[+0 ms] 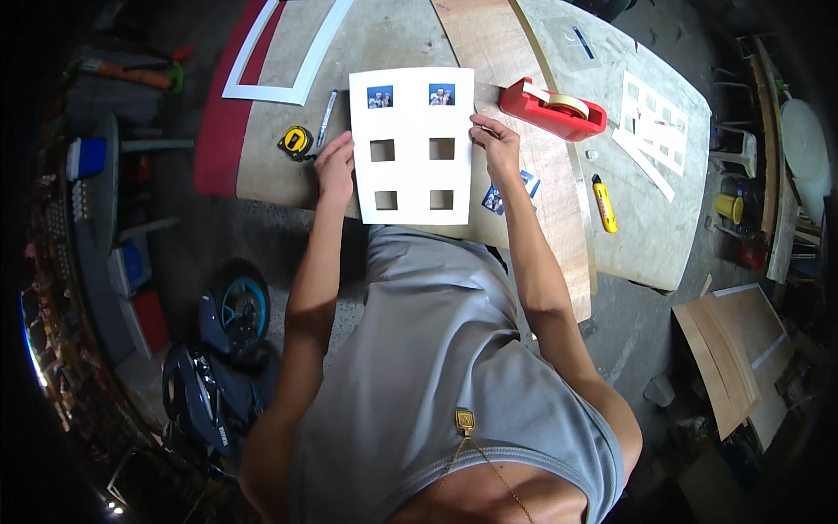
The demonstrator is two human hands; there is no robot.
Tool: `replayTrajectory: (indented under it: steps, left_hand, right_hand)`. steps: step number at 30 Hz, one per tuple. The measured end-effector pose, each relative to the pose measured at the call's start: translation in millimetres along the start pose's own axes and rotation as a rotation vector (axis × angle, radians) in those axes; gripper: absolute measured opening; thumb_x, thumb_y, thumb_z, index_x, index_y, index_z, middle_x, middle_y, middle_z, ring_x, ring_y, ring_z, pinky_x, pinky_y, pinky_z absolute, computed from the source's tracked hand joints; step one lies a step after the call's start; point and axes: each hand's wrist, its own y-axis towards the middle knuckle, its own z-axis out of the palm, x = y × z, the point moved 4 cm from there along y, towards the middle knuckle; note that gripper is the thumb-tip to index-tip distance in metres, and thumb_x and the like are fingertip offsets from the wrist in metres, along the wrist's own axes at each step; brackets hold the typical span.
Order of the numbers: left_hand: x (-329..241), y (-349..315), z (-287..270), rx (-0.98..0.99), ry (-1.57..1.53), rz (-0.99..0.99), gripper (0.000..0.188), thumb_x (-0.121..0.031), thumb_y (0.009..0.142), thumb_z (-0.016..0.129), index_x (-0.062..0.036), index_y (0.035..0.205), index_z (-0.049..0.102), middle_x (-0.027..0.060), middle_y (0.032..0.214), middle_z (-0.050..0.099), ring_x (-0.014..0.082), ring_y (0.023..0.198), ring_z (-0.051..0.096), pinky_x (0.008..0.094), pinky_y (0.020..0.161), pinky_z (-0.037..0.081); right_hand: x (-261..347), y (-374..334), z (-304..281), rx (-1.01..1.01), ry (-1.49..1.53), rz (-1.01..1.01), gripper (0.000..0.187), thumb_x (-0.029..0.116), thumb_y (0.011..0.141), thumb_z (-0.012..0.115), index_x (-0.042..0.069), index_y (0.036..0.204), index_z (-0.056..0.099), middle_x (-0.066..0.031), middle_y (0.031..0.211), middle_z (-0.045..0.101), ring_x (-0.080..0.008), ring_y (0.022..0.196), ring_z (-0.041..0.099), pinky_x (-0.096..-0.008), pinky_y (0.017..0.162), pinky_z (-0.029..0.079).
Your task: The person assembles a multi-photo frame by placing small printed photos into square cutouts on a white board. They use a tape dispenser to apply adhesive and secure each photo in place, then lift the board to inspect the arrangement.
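Between my two hands I hold up a white mat board (pixel 410 175) with several square windows cut in it. Small blue-toned photos show in the two top windows, while the lower windows are see-through. My left hand (pixel 335 166) grips the board's left edge, my right hand (pixel 496 144) its right edge higher up. Beside the left hand lie a yellow-and-black tape measure (pixel 297 141) and a pen (pixel 327 118). Close to my right hand stands a red tape dispenser (pixel 552 112). Blue photo prints (pixel 524 188) lie partly hidden under my right forearm.
A white frame (pixel 301 74) rests at the table's far left. A wooden plank (pixel 559 236) crosses the table. To its right are a yellow cutter knife (pixel 604 205), a white strip (pixel 644 166) and a cut-out white sheet (pixel 656 109). A motorbike (pixel 205 384) stands at lower left.
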Motion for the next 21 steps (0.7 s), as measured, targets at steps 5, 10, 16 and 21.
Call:
replayTrajectory:
  steps: [5,10,16,21]
  left_hand:
    - [43,9,-63,-0.164,0.442,0.306,0.037,-0.015,0.086,0.073,0.0021,0.118,0.065,0.0122,0.113,0.069,0.0213,0.102,0.064,0.0318,0.088,0.050]
    - [33,-85,-67,-0.155,0.752,0.337,0.041,-0.018,0.087,0.074,-0.0006,0.123,0.063,0.0140,0.114,0.067,0.0231,0.103,0.063,0.0337,0.089,0.049]
    - [156,-141,-210,-0.132,1.114,-0.001,0.041,-0.032,0.095,0.058,0.0006,0.120,0.063,0.0208,0.108,0.069,0.0302,0.098,0.067,0.0355,0.089,0.050]
    - [192,-136,-234,-0.010,1.232,-0.279,0.041,-0.032,0.095,0.059,0.0001,0.119,0.063,0.0209,0.105,0.069,0.0326,0.097,0.067,0.0374,0.087,0.051]
  right_hand:
    - [-33,-6,-45,-0.098,-0.340,0.004,0.024,0.001,0.090,0.064,-0.005,0.113,0.068,-0.0096,0.098,0.071,-0.0135,0.085,0.065,-0.0248,0.076,0.051]
    - [-12,-100,-108,-0.223,-0.468,-0.037,0.023,0.003,0.090,0.065,-0.006,0.111,0.068,-0.0057,0.094,0.070,-0.0101,0.086,0.063,-0.0244,0.080,0.050]
    - [-83,-266,-134,-0.291,-0.178,0.404,0.021,0.014,0.092,0.064,0.000,0.106,0.072,-0.0052,0.100,0.071,-0.0117,0.091,0.062,-0.0277,0.083,0.050]
    - [-103,-319,-127,-0.795,0.028,0.659,0.026,0.021,0.091,0.065,-0.003,0.097,0.073,-0.0121,0.104,0.071,-0.0168,0.094,0.065,-0.0321,0.083,0.051]
